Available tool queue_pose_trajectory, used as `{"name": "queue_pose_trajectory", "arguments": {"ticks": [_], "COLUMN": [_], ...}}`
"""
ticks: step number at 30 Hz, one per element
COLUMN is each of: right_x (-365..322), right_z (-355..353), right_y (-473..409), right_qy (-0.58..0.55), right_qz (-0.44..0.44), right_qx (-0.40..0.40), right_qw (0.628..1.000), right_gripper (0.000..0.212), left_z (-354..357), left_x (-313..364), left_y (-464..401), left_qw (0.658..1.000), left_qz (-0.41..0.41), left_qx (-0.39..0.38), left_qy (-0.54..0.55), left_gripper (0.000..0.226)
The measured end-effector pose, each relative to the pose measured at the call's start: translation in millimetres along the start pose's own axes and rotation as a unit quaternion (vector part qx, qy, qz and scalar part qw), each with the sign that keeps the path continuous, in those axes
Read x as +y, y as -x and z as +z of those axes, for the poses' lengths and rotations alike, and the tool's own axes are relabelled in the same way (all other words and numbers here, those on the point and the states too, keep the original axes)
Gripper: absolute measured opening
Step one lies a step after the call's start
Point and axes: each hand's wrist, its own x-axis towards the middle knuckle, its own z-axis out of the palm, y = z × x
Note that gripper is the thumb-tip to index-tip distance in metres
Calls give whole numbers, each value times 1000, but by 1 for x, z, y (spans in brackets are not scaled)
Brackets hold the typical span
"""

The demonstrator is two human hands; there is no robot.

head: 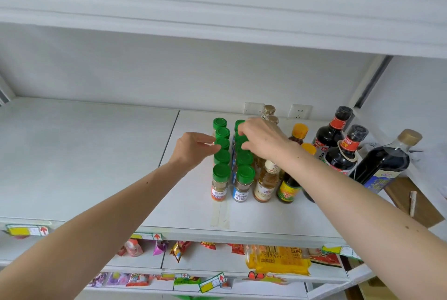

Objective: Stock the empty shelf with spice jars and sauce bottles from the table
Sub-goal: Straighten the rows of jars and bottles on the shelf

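On the shelf (96,154), both hands' grips pinch green-capped spice jars (220,179) of brownish powder, seemingly: left hand (193,150), right hand (261,140).

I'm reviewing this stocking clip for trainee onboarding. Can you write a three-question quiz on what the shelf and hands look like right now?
1. True or false: the green-capped spice jars stand in two rows running front to back on the shelf.
2. Multiple choice: the left hand is touching
A. a dark sauce bottle
B. a green jar cap
C. a price tag
3. Fill in: the bottle just right of the right hand has a ____ cap.

Key: 1 true; 2 B; 3 orange
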Motion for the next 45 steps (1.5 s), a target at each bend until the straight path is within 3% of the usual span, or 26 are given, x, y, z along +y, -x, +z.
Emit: {"name": "queue_pose_trajectory", "arguments": {"ticks": [7, 15, 17, 19, 22, 25, 28, 39, 42, 45], "right_x": [18, 26, 27, 30, 33, 35, 36, 30, 28, 27], "right_z": [-11, 5, 13, 23, 33, 38, 38, 30, 24, 13], "right_y": [-68, -115, -121, -127, -133, -134, -135, -131, -127, -121], "right_qy": [-19, -23, -11, 6, 17, 29, 37, 35, 32, 19], "right_qz": [69, 99, 98, 103, 107, 102, 102, 98, 95, 93], "right_qx": [-16, -79, -95, -104, -109, -116, -120, -115, -111, -91], "right_qw": [997, 992, 991, 989, 988, 988, 987, 988, 989, 991], "right_gripper": [25, 34, 27, 6, 33, 30, 24, 37, 33, 12], "left_z": [8, 14, 16, 20, 24, 28, 32, 36, 33, 26], "left_x": [3, -1, 1, 2, 2, 1, 2, 5, 5, 9], "left_y": [-56, -108, -114, -120, -127, -132, -134, -133, -132, -129], "left_qw": [999, 981, 979, 977, 975, 975, 973, 974, 978, 982], "left_qz": [-44, -184, -187, -191, -191, -186, -184, -184, -176, -162], "left_qx": [10, -47, -75, -90, -107, -119, -125, -120, -109, -92], "left_qy": [13, 45, 23, 20, 34, 39, 57, 52, 34, 22], "left_gripper": [55, 66, 59, 55, 49, 29, 23, 21, 37, 56]}}
